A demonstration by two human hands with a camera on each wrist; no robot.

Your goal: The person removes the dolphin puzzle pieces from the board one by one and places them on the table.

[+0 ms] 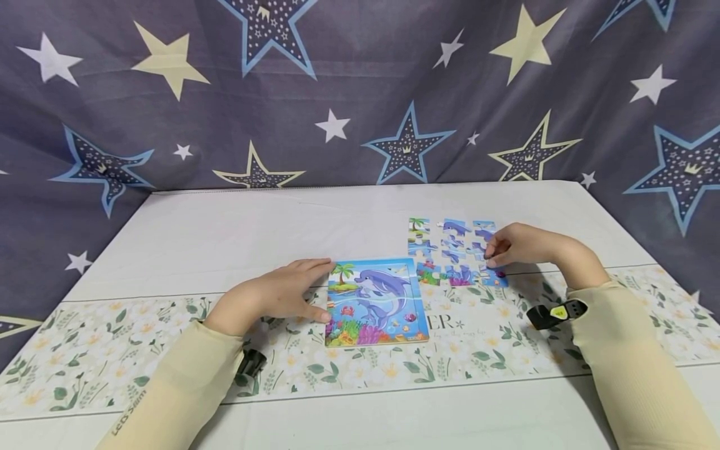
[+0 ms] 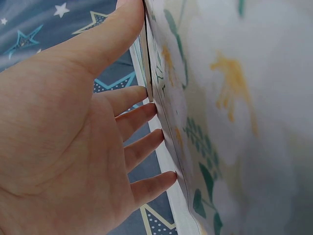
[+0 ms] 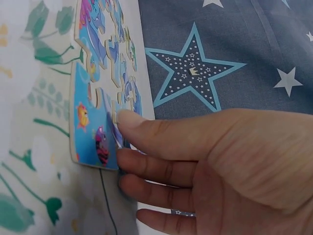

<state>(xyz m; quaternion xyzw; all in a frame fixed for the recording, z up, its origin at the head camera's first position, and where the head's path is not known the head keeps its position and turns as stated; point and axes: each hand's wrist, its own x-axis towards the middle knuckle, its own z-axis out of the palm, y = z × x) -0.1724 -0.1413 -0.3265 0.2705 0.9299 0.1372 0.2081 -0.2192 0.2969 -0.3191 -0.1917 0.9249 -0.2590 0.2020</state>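
A square dolphin picture board lies on the floral band of the table. My left hand rests at its left side, fingers spread and nearly straight, with thumb and forefinger touching the edge. To the board's upper right, several dolphin puzzle pieces are laid out in three loose columns. At the right column my right hand pinches the middle puzzle piece between thumb and fingers, partly hiding it. The right wrist view shows the thumb above that piece, close to the corner piece with fish on it.
The white table has a flower-print band across its middle, with printed letters right of the board. A dark star-patterned cloth hangs behind the table and along both sides. Each wrist bears a black strap device.
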